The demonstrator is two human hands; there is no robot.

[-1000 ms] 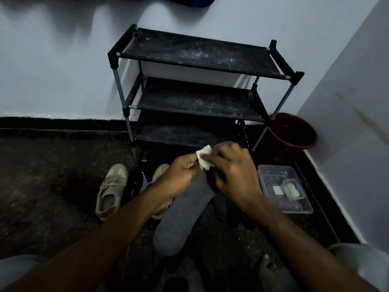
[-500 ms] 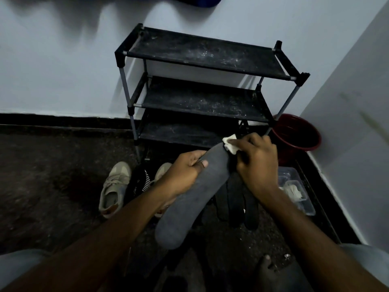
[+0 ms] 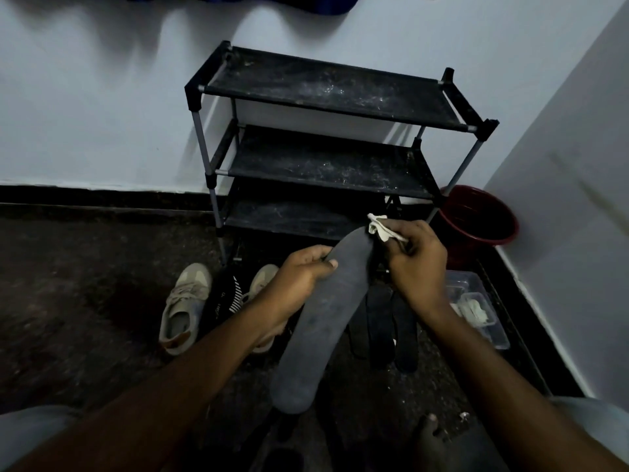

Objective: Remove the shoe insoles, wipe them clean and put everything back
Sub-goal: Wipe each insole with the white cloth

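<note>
Gripping insole (image 3: pixel 318 335), pinching cloth (image 3: pixel 380 229)

The long dark-grey insole (image 3: pixel 320 321) looks matt and faintly scuffed, the small crumpled white wipe (image 3: pixel 381 228) soft as cloth. The black three-shelf shoe rack (image 3: pixel 326 88) has dusty fabric shelves on dull metal tubes. The round dark-red plastic bucket (image 3: pixel 476 214) shines a little; the dark floor (image 3: pixel 85 294) is rough and speckled.
</note>
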